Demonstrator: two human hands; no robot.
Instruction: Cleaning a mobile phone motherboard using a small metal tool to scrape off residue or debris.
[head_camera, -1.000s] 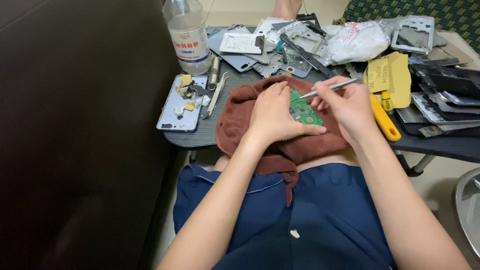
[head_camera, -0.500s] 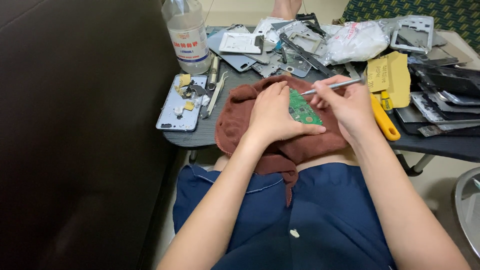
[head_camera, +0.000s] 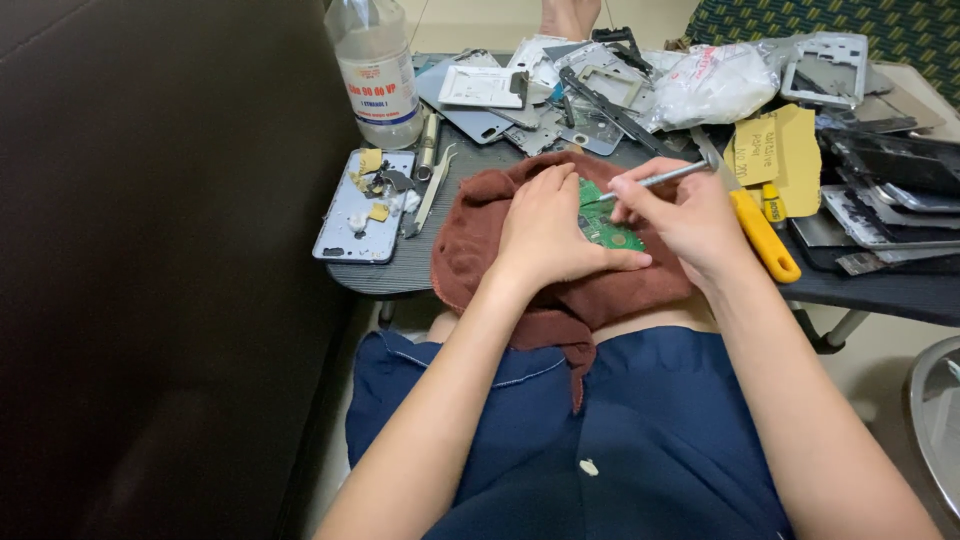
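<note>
A green circuit board (head_camera: 606, 227) lies on a brown cloth (head_camera: 480, 240) at the near edge of a dark table (head_camera: 400, 272). My left hand (head_camera: 548, 232) presses flat on the board's left side and holds it down. My right hand (head_camera: 682, 215) grips a thin metal tool (head_camera: 655, 180), its tip touching the board's upper edge. Most of the board is hidden under my hands.
A clear plastic bottle (head_camera: 378, 68) stands at the back left. A silver phone back cover (head_camera: 362, 205) with loose scraps and tweezers (head_camera: 432, 190) lie left of the cloth. A yellow-handled screwdriver (head_camera: 762, 235), yellow paper (head_camera: 778, 155), a plastic bag (head_camera: 712, 85) and several phone frames crowd the right.
</note>
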